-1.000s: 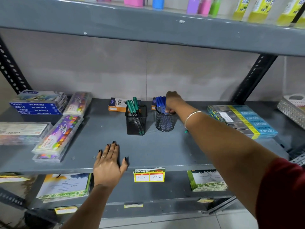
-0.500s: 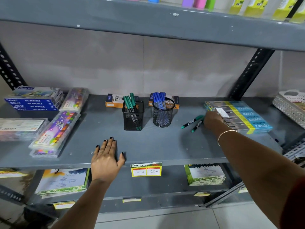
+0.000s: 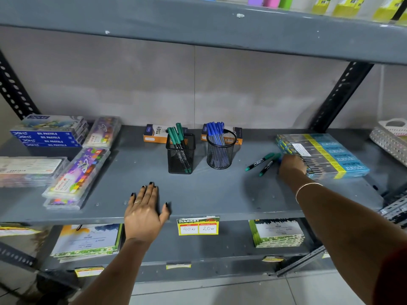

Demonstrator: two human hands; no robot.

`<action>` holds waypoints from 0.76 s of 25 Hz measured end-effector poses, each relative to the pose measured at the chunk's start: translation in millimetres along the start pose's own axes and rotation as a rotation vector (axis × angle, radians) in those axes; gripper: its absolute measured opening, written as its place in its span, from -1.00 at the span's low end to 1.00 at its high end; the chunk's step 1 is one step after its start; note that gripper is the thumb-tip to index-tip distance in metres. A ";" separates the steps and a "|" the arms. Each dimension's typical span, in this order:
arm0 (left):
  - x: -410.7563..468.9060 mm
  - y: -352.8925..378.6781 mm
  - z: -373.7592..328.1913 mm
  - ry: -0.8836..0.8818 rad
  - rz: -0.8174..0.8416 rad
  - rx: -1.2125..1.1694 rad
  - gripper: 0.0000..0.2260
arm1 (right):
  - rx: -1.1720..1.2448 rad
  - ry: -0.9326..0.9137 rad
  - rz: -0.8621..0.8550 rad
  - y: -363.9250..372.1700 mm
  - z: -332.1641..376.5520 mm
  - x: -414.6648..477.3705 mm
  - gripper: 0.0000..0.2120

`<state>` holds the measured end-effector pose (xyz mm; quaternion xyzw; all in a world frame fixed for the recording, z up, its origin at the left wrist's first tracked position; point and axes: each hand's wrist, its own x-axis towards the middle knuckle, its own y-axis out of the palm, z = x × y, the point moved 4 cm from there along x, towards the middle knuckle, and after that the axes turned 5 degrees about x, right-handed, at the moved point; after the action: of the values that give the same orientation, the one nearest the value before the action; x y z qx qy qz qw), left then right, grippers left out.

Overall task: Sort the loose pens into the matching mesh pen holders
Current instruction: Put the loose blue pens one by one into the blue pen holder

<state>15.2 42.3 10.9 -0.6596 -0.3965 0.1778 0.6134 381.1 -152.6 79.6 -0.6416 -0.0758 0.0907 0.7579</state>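
Right hand (image 3: 291, 167) reaching green pens (image 3: 261, 161) at right, grip state unclear; left hand (image 3: 144, 213) lying flat, released; next: lifting to square holder (image 3: 181, 154)

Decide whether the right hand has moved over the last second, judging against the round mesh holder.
Yes. The right hand was at the round mesh holder; it now lies well to its right, by the two loose green pens and the pencil packs.
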 end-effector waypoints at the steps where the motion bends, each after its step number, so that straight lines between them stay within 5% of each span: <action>1: 0.2 0.0 0.2 0.000 0.003 0.001 -0.41 | 0.003 0.001 -0.006 -0.4 0.1 -1.1 -0.69; 7: 0.5 -0.2 -0.2 -0.002 0.007 0.013 -0.41 | 0.113 0.024 -0.078 -28.3 14.0 -3.5 -0.71; 14: 1.2 3.4 1.2 -0.006 0.032 0.028 -0.41 | 0.672 -0.262 -0.357 -128.4 139.5 -31.0 -0.77; 19: 0.0 1.8 1.4 -0.008 0.026 0.025 -0.41 | 0.329 -0.356 -0.014 -79.4 189.1 -49.7 -0.73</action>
<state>14.7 43.3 8.9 -0.6563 -0.3879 0.1934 0.6176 292.3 4.3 189.3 -0.4826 -0.1971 0.2082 0.8276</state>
